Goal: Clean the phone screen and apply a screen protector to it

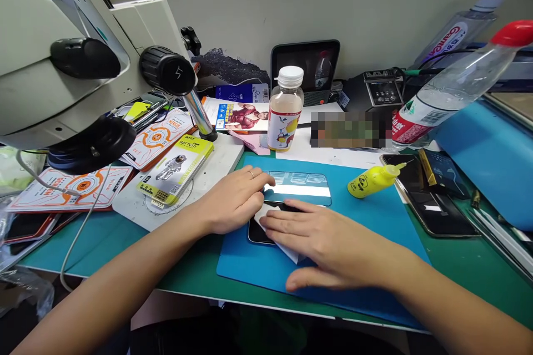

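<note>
A black phone (259, 234) lies screen up on the blue mat (250, 263). My left hand (239, 199), with a ring on one finger, rests at the phone's upper left edge; its fingers are bent and close together, holding it there. Under the long fingers of my right hand (322, 238) a folded white wipe (289, 250) is pressed onto the phone screen, the thumb apart over the mat. Just behind the phone lies a clear glass panel (303, 188) with a dark border, reflecting light. My left fingertips reach over its left end. Much of the phone is hidden by my hands.
A yellow needle-tipped bottle (370, 181) stands right of the glass. Behind are a drink bottle (286, 111) and a tilted red-capped bottle (453, 91). Another phone (433, 205) lies at right. A microscope (95, 83) overhangs battery boxes (177, 169) at left.
</note>
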Available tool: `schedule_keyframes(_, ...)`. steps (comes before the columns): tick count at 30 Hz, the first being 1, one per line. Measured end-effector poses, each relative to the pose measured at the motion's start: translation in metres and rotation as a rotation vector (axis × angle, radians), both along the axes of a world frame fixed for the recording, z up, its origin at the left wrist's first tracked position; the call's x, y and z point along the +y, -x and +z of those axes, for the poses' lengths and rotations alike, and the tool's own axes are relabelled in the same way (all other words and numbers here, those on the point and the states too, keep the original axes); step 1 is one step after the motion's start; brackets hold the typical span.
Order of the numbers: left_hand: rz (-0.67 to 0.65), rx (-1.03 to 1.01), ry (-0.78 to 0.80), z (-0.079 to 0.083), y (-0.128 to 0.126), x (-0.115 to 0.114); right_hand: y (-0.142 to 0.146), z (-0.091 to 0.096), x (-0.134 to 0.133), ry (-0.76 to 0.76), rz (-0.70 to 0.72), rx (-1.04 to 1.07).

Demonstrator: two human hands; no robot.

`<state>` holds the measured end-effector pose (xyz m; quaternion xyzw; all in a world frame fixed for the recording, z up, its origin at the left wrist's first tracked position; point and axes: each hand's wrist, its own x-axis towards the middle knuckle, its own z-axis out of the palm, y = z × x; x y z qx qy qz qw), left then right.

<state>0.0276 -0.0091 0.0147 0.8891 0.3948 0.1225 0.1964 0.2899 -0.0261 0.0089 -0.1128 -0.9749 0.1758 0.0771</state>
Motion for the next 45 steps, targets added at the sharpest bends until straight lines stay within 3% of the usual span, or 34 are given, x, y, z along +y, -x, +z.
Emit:
schedule_keyframes(4, 0.003, -0.002, 0.006, -0.003, 0.0, 0.0, 0.0, -0.003, 0.004, -0.019, -0.081, -0.009)
schedule_keyframes(8, 0.005, -0.01, 0.025, -0.003, -0.001, -0.001, 0.006, -0.005, 0.002, 0.01, -0.023, -0.056)
schedule_keyframes(13, 0.052, -0.03, 0.026, -0.001, -0.003, -0.001, 0.007, -0.005, 0.003, -0.026, -0.142, -0.08)
schedule_keyframes(17, 0.106, -0.099, 0.033, 0.0, -0.002, -0.001, 0.009, -0.004, 0.002, 0.008, -0.064, -0.042)
schedule_keyframes(20, 0.134, -0.141, 0.031, 0.0, -0.002, 0.0, 0.009, -0.004, 0.001, -0.019, -0.095, -0.024)
schedule_keyframes(23, 0.128, -0.139, 0.023, 0.001, -0.002, -0.001, 0.004, -0.004, 0.0, -0.058, -0.127, 0.018)
schedule_keyframes(27, 0.11, -0.121, 0.009, 0.0, -0.002, -0.001, 0.001, -0.003, -0.002, -0.009, -0.027, 0.123)
schedule_keyframes(32, 0.102, -0.105, 0.0, -0.001, -0.001, -0.001, -0.002, 0.002, 0.002, -0.029, -0.054, 0.098)
schedule_keyframes(37, 0.107, -0.104, -0.006, 0.0, -0.001, 0.0, -0.007, 0.008, 0.003, 0.104, -0.046, 0.131)
schedule_keyframes(45, 0.091, -0.09, -0.021, -0.002, 0.0, 0.0, -0.003, 0.01, 0.003, 0.14, 0.028, 0.087)
